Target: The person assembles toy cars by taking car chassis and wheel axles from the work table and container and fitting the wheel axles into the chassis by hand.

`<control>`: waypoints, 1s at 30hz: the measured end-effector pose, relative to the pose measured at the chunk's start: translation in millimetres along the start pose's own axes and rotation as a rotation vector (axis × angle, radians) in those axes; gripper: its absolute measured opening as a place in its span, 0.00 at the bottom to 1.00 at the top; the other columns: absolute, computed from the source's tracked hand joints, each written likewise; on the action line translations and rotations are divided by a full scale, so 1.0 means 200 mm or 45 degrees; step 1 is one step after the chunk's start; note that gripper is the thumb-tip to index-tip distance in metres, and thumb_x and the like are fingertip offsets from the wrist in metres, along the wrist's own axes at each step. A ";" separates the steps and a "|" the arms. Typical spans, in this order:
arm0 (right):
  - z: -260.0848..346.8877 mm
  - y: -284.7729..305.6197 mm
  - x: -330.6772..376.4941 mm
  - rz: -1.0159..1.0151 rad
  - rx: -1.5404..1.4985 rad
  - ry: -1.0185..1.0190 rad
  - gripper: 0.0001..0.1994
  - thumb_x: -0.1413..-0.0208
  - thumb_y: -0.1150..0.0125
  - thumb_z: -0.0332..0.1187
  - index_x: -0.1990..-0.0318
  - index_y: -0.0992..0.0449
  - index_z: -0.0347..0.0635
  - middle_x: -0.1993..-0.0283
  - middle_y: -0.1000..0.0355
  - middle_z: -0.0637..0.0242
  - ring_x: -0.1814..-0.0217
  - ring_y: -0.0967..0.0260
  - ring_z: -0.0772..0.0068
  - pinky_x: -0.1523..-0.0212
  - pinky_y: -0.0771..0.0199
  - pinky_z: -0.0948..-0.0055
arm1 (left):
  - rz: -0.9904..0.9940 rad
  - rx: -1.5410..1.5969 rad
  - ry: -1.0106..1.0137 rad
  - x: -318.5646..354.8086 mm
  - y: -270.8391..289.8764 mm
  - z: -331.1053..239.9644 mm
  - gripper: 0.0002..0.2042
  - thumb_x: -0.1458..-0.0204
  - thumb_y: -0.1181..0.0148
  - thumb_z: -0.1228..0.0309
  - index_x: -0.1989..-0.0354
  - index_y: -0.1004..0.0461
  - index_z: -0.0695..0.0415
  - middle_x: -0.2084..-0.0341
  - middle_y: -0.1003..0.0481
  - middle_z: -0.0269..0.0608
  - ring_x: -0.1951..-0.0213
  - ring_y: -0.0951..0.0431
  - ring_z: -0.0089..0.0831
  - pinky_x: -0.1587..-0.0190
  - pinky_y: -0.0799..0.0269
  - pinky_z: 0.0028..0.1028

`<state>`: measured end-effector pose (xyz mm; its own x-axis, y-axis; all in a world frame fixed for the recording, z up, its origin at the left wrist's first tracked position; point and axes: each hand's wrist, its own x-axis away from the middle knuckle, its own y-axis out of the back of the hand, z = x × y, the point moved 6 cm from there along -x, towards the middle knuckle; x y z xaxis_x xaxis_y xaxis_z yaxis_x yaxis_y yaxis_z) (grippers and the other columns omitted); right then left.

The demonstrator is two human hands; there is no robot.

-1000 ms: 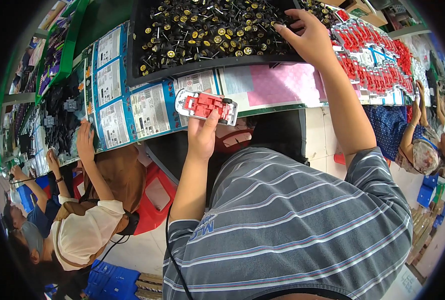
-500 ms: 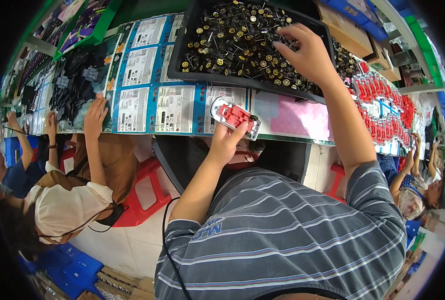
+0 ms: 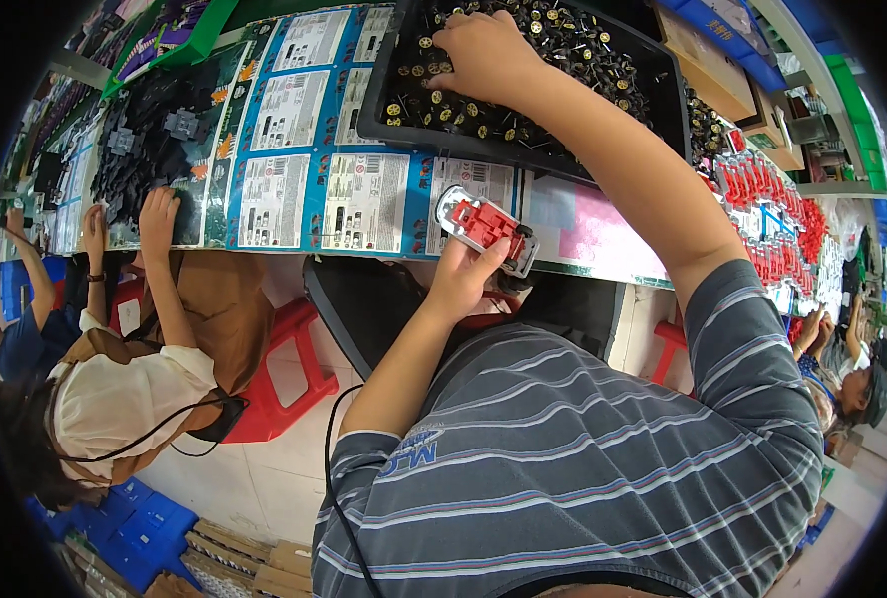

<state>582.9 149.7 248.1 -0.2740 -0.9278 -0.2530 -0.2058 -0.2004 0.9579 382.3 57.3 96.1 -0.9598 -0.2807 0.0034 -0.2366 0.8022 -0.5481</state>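
In my left hand (image 3: 463,277) is a toy car (image 3: 483,223) with a white body and red underside, turned belly up. My thumb presses on it near a pair of black wheels at its near end; no wheels show at the far end. My right hand (image 3: 491,60) is over the left part of a black tray (image 3: 453,149), thumb and fingers apart at the heap. Loose wheel-and-axle sets (image 3: 508,122), black with yellow hubs, fill the tray. My right forearm crosses its right part.
Printed card sheets (image 3: 363,204) cover the table left of the tray. Black plastic parts (image 3: 154,140) lie beyond them, near a co-worker's hand (image 3: 159,224). Rows of red and white car parts (image 3: 762,184) stand at the right. Cardboard boxes (image 3: 708,65) are behind the tray.
My right hand has moved left across the tray, from its right part to the left part. My left hand still holds the toy car, slightly further right in view.
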 end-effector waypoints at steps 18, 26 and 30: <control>0.17 0.25 1.01 -0.200 -1.183 -0.343 0.24 0.60 0.20 0.34 0.56 0.24 0.34 0.55 0.29 0.61 0.57 0.28 0.67 0.55 0.25 0.70 | 0.060 0.025 -0.046 0.00 -0.15 -0.08 0.15 0.38 0.42 0.68 0.47 0.32 0.62 0.55 0.25 0.40 0.56 0.22 0.25 0.60 0.22 0.25; 0.32 0.21 1.03 -0.152 -1.009 -0.373 0.33 0.63 0.20 0.45 0.50 0.26 0.38 0.56 0.31 0.56 0.57 0.29 0.50 0.57 0.25 0.63 | 0.071 -0.076 0.155 0.11 -0.16 0.11 0.06 0.39 0.42 0.74 0.58 0.29 0.63 0.69 0.23 0.38 0.69 0.23 0.22 0.67 0.26 0.21; 0.33 0.23 1.07 -0.133 -1.061 -0.318 0.31 0.62 0.21 0.42 0.50 0.26 0.38 0.56 0.30 0.56 0.57 0.28 0.51 0.58 0.25 0.63 | 0.039 -0.073 0.056 0.16 -0.16 0.07 0.04 0.40 0.42 0.75 0.61 0.28 0.63 0.70 0.23 0.38 0.70 0.23 0.21 0.67 0.26 0.23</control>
<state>452.9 -37.0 230.0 -0.5099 -0.8155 -0.2736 0.4857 -0.5355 0.6909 361.8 15.5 102.5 -0.9721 -0.2333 0.0249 -0.2142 0.8392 -0.4999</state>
